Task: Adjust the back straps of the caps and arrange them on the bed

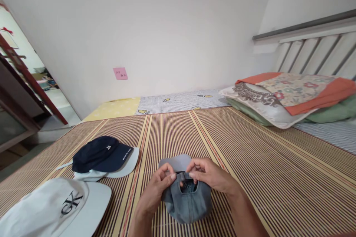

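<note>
A grey-blue baseball cap (189,207) lies on the striped bamboo mat (172,133), its back opening turned toward me and its lighter brim on the far side. My left hand (158,185) pinches the cap's back strap at the left of the buckle. On the other side of the buckle, my right hand (210,176) grips the strap between thumb and fingers. The strap spans the opening between both hands. To the left rest a navy cap (96,153) on top of a pale cap (126,166), and nearer me a white cap (41,203) with black letters.
A white wall with a pink note (120,73) stands beyond the mat. At the right are a stack of pillows (303,89) and a white slatted headboard (319,50). A yellow cloth (116,108) shows along the far edge, and a doorway opens at the left.
</note>
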### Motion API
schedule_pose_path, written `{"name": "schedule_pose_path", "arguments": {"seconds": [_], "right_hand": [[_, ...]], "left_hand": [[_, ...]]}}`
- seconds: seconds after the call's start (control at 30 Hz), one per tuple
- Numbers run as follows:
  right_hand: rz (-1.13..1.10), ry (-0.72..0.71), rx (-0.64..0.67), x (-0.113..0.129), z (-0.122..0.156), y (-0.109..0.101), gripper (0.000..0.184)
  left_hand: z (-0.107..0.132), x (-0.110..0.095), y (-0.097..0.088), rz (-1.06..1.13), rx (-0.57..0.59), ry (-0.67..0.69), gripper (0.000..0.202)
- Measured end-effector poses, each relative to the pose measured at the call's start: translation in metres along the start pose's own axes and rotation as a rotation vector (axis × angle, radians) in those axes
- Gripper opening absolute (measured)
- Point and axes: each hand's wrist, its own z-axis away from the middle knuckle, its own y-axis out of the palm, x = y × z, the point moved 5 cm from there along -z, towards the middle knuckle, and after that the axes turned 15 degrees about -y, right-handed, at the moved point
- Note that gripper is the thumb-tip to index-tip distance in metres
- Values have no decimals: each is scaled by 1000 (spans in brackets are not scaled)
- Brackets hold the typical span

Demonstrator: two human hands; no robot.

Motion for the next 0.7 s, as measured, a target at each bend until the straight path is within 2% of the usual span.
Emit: {"name": "schedule_pose_path", "arguments": {"seconds": [0.13,0.33,0.53,0.7], "right_hand": [[47,-31,3,10,-6,11,42],[241,-121,-47,29,-14,22,22],[351,-189,-82,37,-13,19,21],[392,-216,-93,37,-14,21,20]], "left_hand": [[0,-1,0,7,0,23,38],[-3,-2,-1,2,-22,47,41],[-4,0,-5,-115,-89,17,45],[0,-4,-1,-175,-85,38,43]]}}
